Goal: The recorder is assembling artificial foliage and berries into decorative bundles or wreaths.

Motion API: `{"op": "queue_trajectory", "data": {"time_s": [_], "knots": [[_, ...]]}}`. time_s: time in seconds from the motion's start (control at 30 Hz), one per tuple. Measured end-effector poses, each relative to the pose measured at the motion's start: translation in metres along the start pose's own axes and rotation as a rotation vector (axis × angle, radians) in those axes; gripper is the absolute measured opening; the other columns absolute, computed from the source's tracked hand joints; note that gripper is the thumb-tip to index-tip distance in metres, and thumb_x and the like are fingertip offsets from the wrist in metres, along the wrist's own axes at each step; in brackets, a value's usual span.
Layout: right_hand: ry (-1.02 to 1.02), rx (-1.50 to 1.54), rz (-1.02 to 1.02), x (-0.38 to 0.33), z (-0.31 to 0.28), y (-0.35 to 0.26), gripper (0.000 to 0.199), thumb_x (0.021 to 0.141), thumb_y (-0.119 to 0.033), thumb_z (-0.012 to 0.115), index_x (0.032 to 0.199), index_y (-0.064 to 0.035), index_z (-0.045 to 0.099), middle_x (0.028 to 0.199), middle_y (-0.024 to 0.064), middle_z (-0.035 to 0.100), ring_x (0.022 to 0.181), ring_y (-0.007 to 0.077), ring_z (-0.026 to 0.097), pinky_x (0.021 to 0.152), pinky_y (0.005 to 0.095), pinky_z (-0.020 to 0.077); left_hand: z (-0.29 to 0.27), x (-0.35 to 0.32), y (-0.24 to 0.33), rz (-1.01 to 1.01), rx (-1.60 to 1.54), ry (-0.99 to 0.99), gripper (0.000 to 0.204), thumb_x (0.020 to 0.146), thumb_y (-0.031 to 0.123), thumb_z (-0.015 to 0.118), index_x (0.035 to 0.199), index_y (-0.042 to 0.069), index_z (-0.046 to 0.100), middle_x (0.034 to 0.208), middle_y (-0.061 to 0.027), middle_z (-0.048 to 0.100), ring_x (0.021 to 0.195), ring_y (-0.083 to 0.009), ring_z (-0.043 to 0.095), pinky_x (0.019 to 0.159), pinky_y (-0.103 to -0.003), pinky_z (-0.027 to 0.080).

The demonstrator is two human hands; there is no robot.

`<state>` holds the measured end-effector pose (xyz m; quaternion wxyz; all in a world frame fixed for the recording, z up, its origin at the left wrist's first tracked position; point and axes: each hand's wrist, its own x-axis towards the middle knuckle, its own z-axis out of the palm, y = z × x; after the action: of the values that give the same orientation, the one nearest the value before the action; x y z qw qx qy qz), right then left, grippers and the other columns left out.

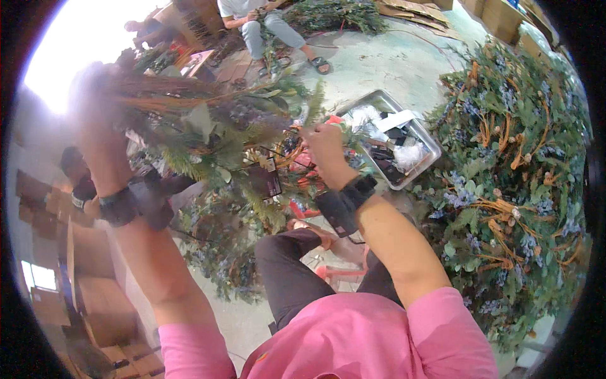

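Observation:
My left hand, raised at the upper left and blurred against the bright glare, is closed round the brown stems of a bunch of artificial foliage. The bunch stretches sideways toward the middle, with fern fronds, broad green leaves and dull purple sprigs. At its right end my right hand has its fingers bent together. What they pinch is hidden, though a fern tip and a small red-pink piece show beside them. A dark tag or card hangs below the foliage. Both wrists wear black straps with dark boxes.
Right of my hand lies a clear plastic bin with white and black items. A large heap of blue-flowered foliage fills the right side. Another person sits ahead, near more greenery. Cardboard boxes stand at the left.

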<state>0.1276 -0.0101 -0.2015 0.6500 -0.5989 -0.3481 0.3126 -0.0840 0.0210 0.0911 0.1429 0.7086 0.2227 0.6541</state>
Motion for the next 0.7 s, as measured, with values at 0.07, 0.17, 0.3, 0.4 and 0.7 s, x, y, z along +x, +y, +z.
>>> {"op": "queue_trajectory", "data": {"time_s": [0.07, 0.17, 0.3, 0.4, 0.7], "knots": [[0.017, -0.121, -0.079, -0.019, 0.010, -0.029, 0.020, 0.071, -0.017, 0.059, 0.065, 0.0023, 0.058, 0.058, 0.0142, 0.056, 0.053, 0.0262, 0.053, 0.049, 0.0365, 0.0400, -0.020, 0.004, -0.015, 0.028, 0.070, 0.047, 0.007, 0.088, 0.007, 0.048, 0.090, 0.001, 0.049, 0.081, -0.0073, 0.052, 0.077, -0.0174, 0.053, 0.076, -0.030, 0.045], [0.027, -0.321, -0.147, -0.019, 0.001, -0.035, 0.024, 0.069, -0.020, 0.056, 0.069, 0.0041, 0.059, 0.066, 0.0225, 0.058, 0.067, 0.0386, 0.057, 0.060, 0.0470, 0.0437, -0.008, -0.004, 0.002, -0.132, -0.065, 0.013, 0.007, 0.087, 0.007, 0.049, 0.089, 0.000, 0.050, 0.080, -0.0077, 0.053, 0.076, -0.0178, 0.054, 0.076, -0.030, 0.046], [-0.132, -0.415, -0.097, 0.017, -0.016, -0.009, 0.028, 0.073, -0.024, 0.059, 0.066, 0.0025, 0.057, 0.060, 0.0191, 0.055, 0.057, 0.0318, 0.054, 0.054, 0.0403, 0.0428, -0.014, 0.009, -0.023, 0.107, 0.180, -0.032, 0.012, 0.087, 0.010, 0.051, 0.094, -0.001, 0.052, 0.084, -0.0082, 0.056, 0.079, -0.0183, 0.056, 0.076, -0.030, 0.046], [-0.414, -0.094, 0.083, 0.008, -0.042, -0.038, 0.028, 0.080, -0.025, 0.059, 0.064, -0.0029, 0.054, 0.051, 0.0050, 0.050, 0.041, 0.0141, 0.047, 0.040, 0.0280, 0.0373, -0.044, 0.028, -0.047, -0.011, 0.265, -0.101, 0.015, 0.087, 0.010, 0.050, 0.097, -0.001, 0.053, 0.086, -0.0086, 0.057, 0.082, -0.0179, 0.057, 0.077, -0.029, 0.046], [-0.161, 0.031, 0.300, -0.025, -0.123, 0.014, 0.017, 0.080, -0.015, 0.057, 0.066, -0.0064, 0.052, 0.055, -0.0001, 0.049, 0.044, 0.0084, 0.046, 0.042, 0.0221, 0.0357, -0.045, 0.034, -0.064, -0.175, 0.260, -0.108, 0.023, 0.088, 0.018, 0.049, 0.100, -0.002, 0.052, 0.093, -0.0102, 0.057, 0.086, -0.0201, 0.057, 0.079, -0.032, 0.046]]}}
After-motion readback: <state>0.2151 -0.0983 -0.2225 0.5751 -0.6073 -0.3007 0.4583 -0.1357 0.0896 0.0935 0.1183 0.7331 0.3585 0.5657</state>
